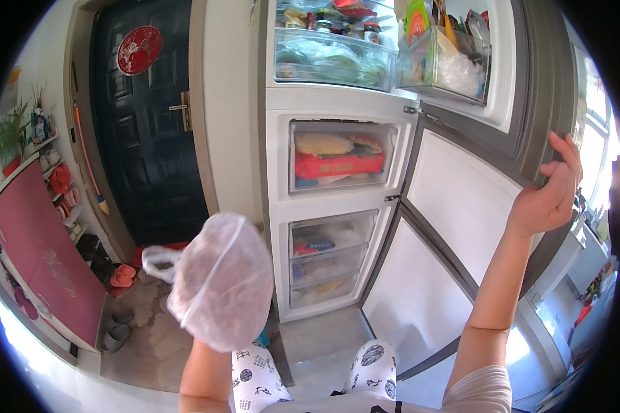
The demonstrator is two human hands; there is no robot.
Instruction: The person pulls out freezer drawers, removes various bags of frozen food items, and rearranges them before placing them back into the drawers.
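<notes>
A frosty pinkish package in a thin plastic bag [225,281] is held up on my left forearm's end; the package covers my left hand, so its fingers are hidden. The bag's white loop handle sticks out to the left. My right hand [550,191] is at the outer edge of the upper refrigerator door [540,98], its fingers bent over that edge. All doors of the refrigerator stand open. Behind them are a fridge drawer [336,59] with bagged greens, a middle freezer drawer [341,183] with a red package, and lower freezer drawers [328,258].
Two lower refrigerator doors [460,180] swing out to the right. A dark entrance door [144,118] stands at the left, beside a pink cabinet [46,248] and shelves of shoes. Grey slippers [116,335] lie on the floor. A clear door bin [444,72] holds several packets.
</notes>
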